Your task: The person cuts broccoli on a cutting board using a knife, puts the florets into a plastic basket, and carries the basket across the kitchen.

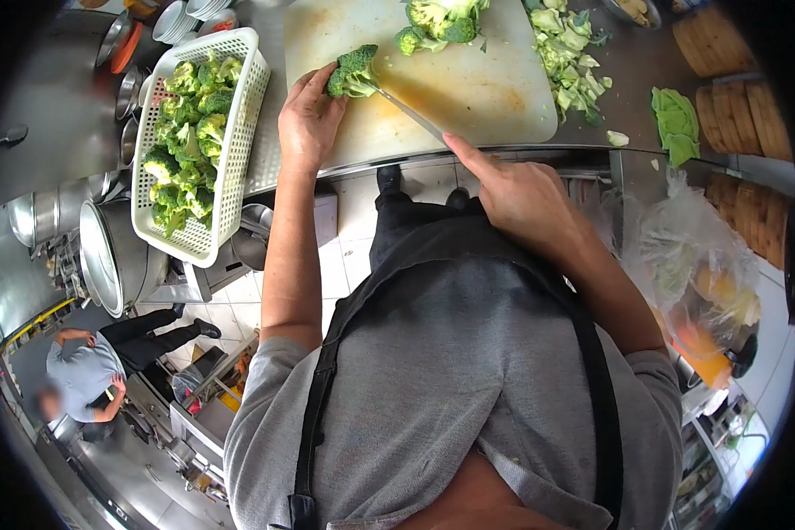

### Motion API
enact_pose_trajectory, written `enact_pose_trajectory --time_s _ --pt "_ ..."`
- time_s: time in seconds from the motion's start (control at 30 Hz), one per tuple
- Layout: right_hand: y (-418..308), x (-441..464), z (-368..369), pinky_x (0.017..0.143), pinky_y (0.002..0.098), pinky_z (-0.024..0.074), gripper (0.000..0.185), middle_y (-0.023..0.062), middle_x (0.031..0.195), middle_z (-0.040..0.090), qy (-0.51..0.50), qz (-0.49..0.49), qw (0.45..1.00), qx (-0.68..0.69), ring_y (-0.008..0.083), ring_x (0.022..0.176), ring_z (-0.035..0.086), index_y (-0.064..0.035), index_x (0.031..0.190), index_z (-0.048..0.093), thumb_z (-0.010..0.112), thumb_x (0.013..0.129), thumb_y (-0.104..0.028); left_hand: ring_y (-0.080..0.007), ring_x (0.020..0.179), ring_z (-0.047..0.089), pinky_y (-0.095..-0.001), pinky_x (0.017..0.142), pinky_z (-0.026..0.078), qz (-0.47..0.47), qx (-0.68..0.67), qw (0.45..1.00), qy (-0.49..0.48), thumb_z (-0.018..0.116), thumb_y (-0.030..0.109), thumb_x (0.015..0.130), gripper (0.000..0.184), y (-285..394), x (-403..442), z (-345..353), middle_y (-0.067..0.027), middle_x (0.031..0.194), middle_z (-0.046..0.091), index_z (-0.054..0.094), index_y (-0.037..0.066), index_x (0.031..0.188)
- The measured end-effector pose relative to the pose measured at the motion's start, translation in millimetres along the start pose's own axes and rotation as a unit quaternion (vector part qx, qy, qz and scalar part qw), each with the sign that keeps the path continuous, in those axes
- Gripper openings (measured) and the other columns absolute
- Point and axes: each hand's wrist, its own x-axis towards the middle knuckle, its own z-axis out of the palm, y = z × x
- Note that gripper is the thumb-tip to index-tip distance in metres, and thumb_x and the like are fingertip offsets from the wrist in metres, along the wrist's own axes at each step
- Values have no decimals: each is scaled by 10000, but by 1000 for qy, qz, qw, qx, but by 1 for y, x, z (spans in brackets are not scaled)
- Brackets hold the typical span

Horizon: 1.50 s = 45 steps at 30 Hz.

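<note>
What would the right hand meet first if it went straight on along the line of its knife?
Most likely the broccoli piece held by the left hand: the knife in the right hand points straight at it. Whether the tip already touches is hard to tell.

A dark-green broccoli piece [354,71] sits over the board [495,88], a knife's [415,117] tip at its stem.

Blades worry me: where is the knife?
In the head view, the knife is top centre, in the right hand over the board, its tip at the broccoli in the left hand.
</note>
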Motion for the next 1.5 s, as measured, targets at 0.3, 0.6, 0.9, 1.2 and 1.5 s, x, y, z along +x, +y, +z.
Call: enact_pose_trajectory --time_s 0.3,0.6,0.9,1.2,1.5 --pt "-12 20 -1 711 529 544 730 209 860 721 -30 -5 999 -41 397 732 707 -147 1635 376 553 934 -46 -270 1036 742 -365 911 593 15 26 1000 -8 814 124 864 489 1 6 -2 -131 1276 714 726 160 1343" --pt "10 49 -14 679 472 547 718 194 757 669 -60 14 997 53 319 669 670 -335 1666 322 504 1009 -108 -281 1180 678 -373 1044 525 15 -30 999 -20 727 17 850 485 0 -6 -11 -154 1313 688 704 81 1330" --pt "31 -12 -20 603 336 550 704 72 801 631 -128 196 916 326 138 693 624 -323 1668 343 476 1005 -129 -253 1307 617 -431 1134 494 -135 -463 876 5 602 -47 981 538 -14 -34 -30 -124 1410 640 522 45 1505" --pt "44 -23 0 654 311 546 690 92 1092 661 -91 139 903 396 131 780 630 -307 1668 358 499 1017 -126 -280 954 746 -415 890 600 -179 -643 745 13 518 354 1081 422 23 -20 -38 -174 1168 726 590 11 1316" --pt "51 -24 10 677 322 543 718 112 1150 663 -91 135 908 387 141 787 624 -292 1678 334 512 1011 -95 -243 695 663 -390 716 547 -271 -674 687 8 317 615 1102 600 27 -23 -33 -114 848 715 613 94 1145"
